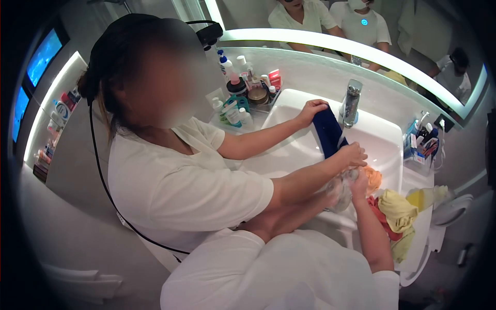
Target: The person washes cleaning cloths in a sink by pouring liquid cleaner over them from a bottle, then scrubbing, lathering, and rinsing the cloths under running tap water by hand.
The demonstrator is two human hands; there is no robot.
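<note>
Low over the sink's near right side, my left hand and my right hand are close together, fingers closed around a foamy, whitish, cloth-like bundle. Suds partly hide the fingers. Just beyond my right hand is a crumpled orange cloth; whether I touch it cannot be told. Beside me, a co-worker stretches a dark blue cloth between two hands under the faucet. The co-worker's forearm crosses just above my left hand. Both of us work at the white sink.
Yellow and red cloths are piled on the right counter, beside a bottle of yellow liquid. Bottles and jars crowd the back left corner. A clear organizer stands at the right. A lit mirror hangs behind.
</note>
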